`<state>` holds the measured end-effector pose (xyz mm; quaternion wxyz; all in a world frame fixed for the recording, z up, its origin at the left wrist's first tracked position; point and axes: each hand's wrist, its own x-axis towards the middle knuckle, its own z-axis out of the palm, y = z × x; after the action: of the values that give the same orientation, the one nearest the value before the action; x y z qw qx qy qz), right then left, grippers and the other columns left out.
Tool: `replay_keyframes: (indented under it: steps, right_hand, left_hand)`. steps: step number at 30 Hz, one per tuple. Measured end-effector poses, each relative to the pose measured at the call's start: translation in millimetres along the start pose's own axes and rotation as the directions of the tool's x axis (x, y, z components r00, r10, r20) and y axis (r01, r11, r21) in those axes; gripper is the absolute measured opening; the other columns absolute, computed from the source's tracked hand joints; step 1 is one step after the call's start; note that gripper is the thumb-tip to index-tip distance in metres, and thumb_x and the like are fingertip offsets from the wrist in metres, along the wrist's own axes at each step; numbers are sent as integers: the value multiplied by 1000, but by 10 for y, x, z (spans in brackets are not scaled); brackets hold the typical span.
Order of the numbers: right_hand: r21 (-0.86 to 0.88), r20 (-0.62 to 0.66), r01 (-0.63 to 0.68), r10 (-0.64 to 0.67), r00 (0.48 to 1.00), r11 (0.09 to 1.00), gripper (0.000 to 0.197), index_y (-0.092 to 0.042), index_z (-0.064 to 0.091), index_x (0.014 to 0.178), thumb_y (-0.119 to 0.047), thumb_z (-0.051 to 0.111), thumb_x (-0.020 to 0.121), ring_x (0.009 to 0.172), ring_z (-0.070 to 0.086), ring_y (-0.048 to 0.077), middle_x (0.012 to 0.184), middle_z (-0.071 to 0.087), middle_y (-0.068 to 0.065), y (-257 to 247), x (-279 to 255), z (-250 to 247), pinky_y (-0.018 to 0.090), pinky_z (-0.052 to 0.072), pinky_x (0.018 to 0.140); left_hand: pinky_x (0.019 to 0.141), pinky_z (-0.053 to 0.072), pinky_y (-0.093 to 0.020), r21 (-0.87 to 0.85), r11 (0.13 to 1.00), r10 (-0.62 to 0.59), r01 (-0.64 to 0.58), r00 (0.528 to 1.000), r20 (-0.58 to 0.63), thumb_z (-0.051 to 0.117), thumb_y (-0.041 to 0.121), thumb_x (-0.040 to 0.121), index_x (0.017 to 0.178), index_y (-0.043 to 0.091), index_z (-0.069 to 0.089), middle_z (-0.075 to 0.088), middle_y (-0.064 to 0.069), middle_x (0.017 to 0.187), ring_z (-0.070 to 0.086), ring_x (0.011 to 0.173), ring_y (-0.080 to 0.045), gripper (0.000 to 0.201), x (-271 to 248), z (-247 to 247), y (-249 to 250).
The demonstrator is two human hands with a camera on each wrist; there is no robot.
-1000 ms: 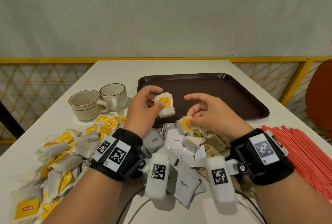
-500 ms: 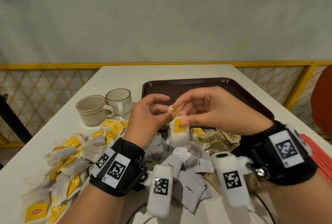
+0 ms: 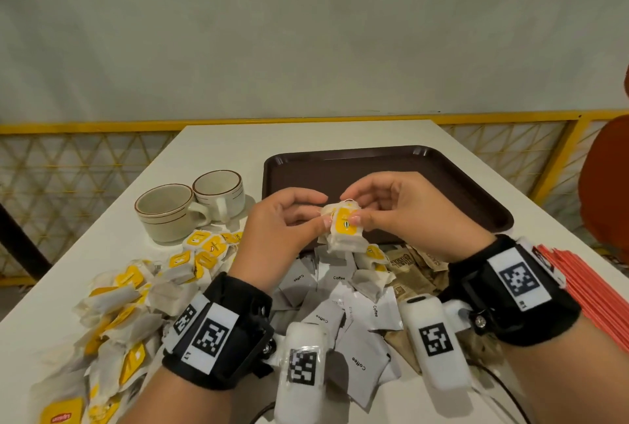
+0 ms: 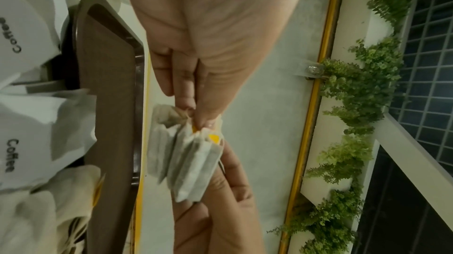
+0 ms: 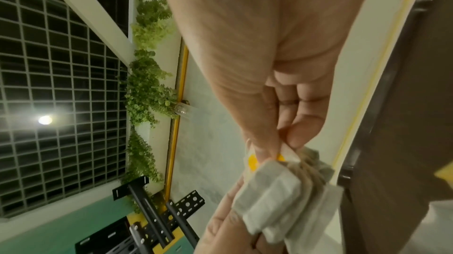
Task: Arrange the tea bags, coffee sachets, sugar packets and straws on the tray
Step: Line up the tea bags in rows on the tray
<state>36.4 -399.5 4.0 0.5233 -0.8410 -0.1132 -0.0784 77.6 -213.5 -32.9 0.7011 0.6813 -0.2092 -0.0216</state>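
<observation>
Both hands, left hand (image 3: 284,222) and right hand (image 3: 405,209), pinch a tea-bag stack (image 3: 343,231), squaring it before setting it on the bare tray (image 3: 442,182) at twelve o'clock.

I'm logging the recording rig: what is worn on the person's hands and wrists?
Both hands, left hand and right hand, are bare, no sleeves. Each wrist carries a black strap with white square-code tags and a white rounded camera pod, also tagged. Thin dark cables trail from the pods.

We list papery fibrous tea bags (image 3: 343,234), a matt brown plastic tray (image 3: 442,178), glossy ceramic cups (image 3: 166,212), a smooth white tabletop (image 3: 238,144).
</observation>
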Motion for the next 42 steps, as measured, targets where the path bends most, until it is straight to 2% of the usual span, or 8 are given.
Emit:
replay_keyframes:
  steps: [8, 15, 18, 21, 27, 34, 38, 42]
  right_hand:
    - [-47, 182, -153, 159, 970, 987, 23, -11, 68, 100, -4, 74, 79, 74, 68, 10, 87, 72, 6, -180, 340, -106, 20, 54, 65]
    - [98, 97, -209, 200, 975, 973, 22, -5, 67, 103, 0, 70, 81, 77, 68, 14, 87, 71, 10, -4, 337, 23, 23, 58, 69]
    - [-225, 63, -215, 235, 970, 950, 19, -18, 69, 98, -15, 75, 80, 72, 66, 7, 87, 72, 3, 82, 239, -84, 20, 54, 67]
    - [-496, 191, -202, 333, 924, 845, 30, -26, 67, 103, -32, 78, 76, 79, 63, 1, 93, 70, -6, 170, 120, -125, 15, 47, 69]
    - [-559, 225, -163, 338, 914, 813, 38, -35, 63, 108, -38, 80, 73, 81, 56, -2, 98, 60, -14, 332, -29, -40, 17, 43, 71]
    - [-344, 116, -159, 210, 971, 925, 28, -25, 69, 101, -22, 80, 75, 77, 65, 7, 87, 68, -2, 363, -69, -80, 27, 54, 79]
    - [-207, -14, -119, 118, 993, 971, 28, -18, 66, 102, -7, 76, 78, 69, 62, 2, 80, 69, 0, 383, -48, -52, 18, 50, 71]
    - [104, -193, 55, -34, 981, 993, 28, -18, 65, 102, -2, 72, 80, 85, 63, 7, 87, 65, -5, 256, -63, -68, 24, 53, 82]
  left_hand:
    - [75, 56, -30, -51, 999, -16, 12, 997, -80, 70, 22, 81, 94, 17, 71, 73, -4, 89, 68, 83, -16, 14, -9, 131, -66]
    - [79, 57, -45, -15, 997, -76, 75, 991, -110, 72, 3, 79, 91, 15, 70, 73, -10, 91, 69, 89, -31, 17, 29, -3, -157]
    - [83, 57, -40, 11, 998, -53, 55, 990, -128, 72, 3, 79, 91, 17, 70, 74, -7, 93, 69, 91, -26, 18, 30, -18, -161]
    - [84, 56, -40, 33, 998, -45, 50, 990, -132, 72, 5, 80, 95, 16, 71, 74, -5, 94, 70, 91, -23, 18, 27, -24, -163]
    - [85, 56, -36, 58, 996, -50, 61, 984, -169, 71, 9, 82, 98, 16, 70, 74, -2, 96, 69, 93, -16, 18, 14, -26, -150]
    - [76, 58, -31, 18, 996, -80, 85, 977, -195, 75, 6, 76, 98, 11, 69, 74, -7, 93, 71, 88, -22, 24, -5, -30, -136]
    - [80, 55, -26, 31, 999, -35, 40, 985, -167, 71, 5, 81, 96, 20, 70, 73, -5, 97, 69, 93, -18, 21, -7, -28, -140]
    - [84, 52, -26, 44, 999, 3, 4, 987, -159, 67, 3, 83, 94, 28, 69, 73, -1, 99, 68, 96, -15, 27, -5, -34, -140]
